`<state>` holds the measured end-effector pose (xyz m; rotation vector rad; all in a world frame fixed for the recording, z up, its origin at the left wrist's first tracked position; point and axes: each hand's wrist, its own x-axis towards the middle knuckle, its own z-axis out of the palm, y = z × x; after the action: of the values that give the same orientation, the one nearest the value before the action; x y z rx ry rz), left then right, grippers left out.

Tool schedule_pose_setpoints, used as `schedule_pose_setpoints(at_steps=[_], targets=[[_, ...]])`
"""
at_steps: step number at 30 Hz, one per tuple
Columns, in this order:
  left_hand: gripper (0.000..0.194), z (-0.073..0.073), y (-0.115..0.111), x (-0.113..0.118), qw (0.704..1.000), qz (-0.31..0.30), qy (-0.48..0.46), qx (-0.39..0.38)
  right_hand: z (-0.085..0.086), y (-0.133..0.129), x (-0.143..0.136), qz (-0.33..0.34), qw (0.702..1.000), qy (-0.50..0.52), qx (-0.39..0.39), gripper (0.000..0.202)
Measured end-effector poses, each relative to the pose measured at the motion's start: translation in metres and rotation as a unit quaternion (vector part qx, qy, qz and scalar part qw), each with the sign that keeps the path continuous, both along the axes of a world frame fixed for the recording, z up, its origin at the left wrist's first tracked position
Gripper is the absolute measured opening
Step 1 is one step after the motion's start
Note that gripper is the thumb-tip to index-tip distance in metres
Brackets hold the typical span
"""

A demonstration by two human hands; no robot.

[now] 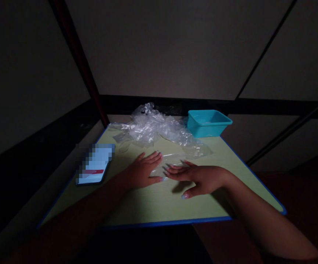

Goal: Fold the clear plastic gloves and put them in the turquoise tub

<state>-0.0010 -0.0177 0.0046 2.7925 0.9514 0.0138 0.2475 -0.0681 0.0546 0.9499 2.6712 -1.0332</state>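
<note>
A clear plastic bag [172, 158] lies flat on the table between my two hands. My left hand [143, 170] rests palm down at its left side, fingers stretched out and thumb apart, the fingertips on the plastic. From the right, my right hand [193, 176] reaches over the bag's near part with its fingers extended and its thumb spread toward me. Whether the right fingertips touch the plastic or hover just over it, I cannot tell. Just beyond both hands sits a loose heap of crumpled clear plastic bags [156, 128].
The small pale table [147, 211] has a blue edge. A turquoise plastic basket [207, 128] stands at its back right corner. On the left lies a phone [95, 165] with a lit, partly pixelated screen. Dark wall panels [164, 47] rise behind the table.
</note>
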Motion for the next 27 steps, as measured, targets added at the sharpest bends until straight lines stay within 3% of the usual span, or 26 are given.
schedule_pose_setpoints(at_steps=[10,21,27], targets=[[0.085,0.0019,-0.0008,-0.0007,0.999,0.000,0.000,-0.033,-0.0029,-0.0002,0.0006,0.022,0.999,-0.029,-0.010,0.075],[0.075,0.0099,-0.0023,0.0017,1.000,-0.005,-0.013,-0.022,-0.0026,-0.0001,0.0035,0.045,0.999,-0.015,-0.017,0.066],[0.078,0.0078,-0.0019,0.0017,1.000,0.000,0.007,-0.020,0.0009,0.0001,0.0013,0.044,0.998,-0.040,-0.021,0.073]])
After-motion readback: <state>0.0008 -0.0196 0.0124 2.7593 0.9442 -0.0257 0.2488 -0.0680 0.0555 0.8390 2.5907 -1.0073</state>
